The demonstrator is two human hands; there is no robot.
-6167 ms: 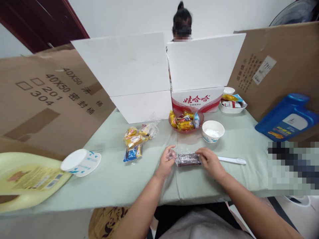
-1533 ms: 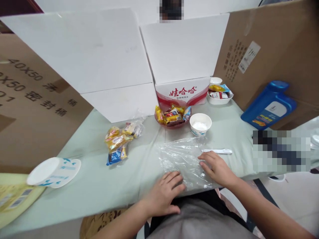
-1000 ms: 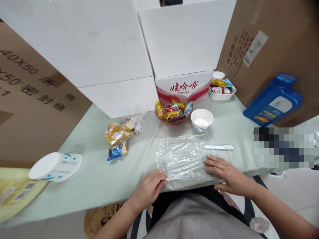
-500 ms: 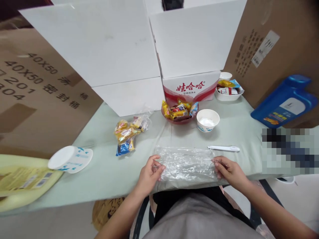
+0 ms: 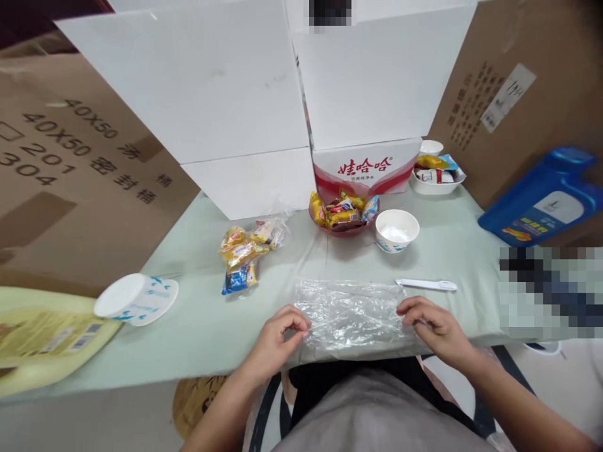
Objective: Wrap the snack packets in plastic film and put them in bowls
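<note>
A clear, crinkled plastic bag lies stretched flat along the table's front edge. My left hand is at its left edge, with thumb and index finger pinched together on the film. At the right edge is my right hand, its fingers curved over the film and the thumb a little apart from them. Just beyond the right hand lies a white utility knife. Behind the left hand sits a clear bag of wrapped snacks, in yellow and blue packets.
A reddish bowl of snacks and a white paper cup stand at the back. Another paper cup lies on its side by a yellow bottle. A blue bottle stands right. White cardboard panels wall the back.
My right fingers have loosened from the bag's corner and spread a little. My left hand has shifted slightly down along its edge. The bag lies flatter.
</note>
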